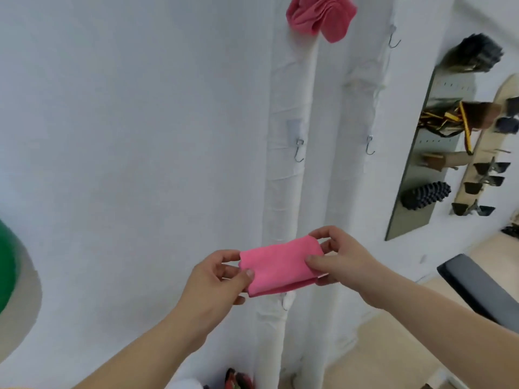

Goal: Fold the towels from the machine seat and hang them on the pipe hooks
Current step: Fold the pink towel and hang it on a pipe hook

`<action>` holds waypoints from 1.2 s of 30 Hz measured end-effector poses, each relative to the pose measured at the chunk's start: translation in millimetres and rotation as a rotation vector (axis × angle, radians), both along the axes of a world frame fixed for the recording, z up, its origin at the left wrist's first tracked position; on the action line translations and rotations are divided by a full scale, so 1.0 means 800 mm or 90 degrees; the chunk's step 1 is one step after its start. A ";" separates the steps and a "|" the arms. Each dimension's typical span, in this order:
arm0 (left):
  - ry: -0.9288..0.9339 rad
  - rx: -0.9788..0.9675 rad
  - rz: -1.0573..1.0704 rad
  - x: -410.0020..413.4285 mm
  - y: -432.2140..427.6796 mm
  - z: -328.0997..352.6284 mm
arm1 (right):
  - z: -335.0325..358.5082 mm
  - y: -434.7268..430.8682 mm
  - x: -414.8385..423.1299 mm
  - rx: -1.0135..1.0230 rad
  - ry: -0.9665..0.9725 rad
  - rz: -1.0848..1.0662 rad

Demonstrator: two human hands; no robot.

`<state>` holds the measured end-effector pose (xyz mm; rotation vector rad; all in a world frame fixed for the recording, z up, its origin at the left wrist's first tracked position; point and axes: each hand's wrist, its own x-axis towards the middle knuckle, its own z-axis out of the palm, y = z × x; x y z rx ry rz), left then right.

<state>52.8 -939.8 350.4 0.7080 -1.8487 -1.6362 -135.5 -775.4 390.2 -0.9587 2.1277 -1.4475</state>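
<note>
A folded pink towel (280, 265) is held flat in front of the white wrapped pipes (283, 192). My left hand (216, 279) pinches its left end and my right hand (339, 256) pinches its right end. Another pink towel (320, 15) hangs bunched at the top of the left pipe. Bare metal hooks sit on the pipes: one (300, 151) on the left pipe, one (370, 146) on the right pipe, and a higher one (393, 37). A further hook (284, 303) peeks out just below the held towel.
A dark padded machine seat (483, 287) juts in at the right. A wall rack (429, 153) with black rollers and straps hangs at the right, beside a wooden board (477, 153) with clips. A green ball (8, 265) is at the left edge.
</note>
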 end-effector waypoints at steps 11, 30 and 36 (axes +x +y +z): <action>0.112 -0.084 -0.074 -0.214 -0.115 0.154 | 0.124 -0.104 -0.173 -0.157 0.209 -0.139; 0.087 -0.093 0.100 -0.331 -0.139 0.154 | 0.157 -0.169 -0.300 0.008 0.355 -0.024; 0.062 -0.786 0.102 -0.325 -0.129 0.154 | 0.157 -0.174 -0.301 -0.023 0.457 -0.045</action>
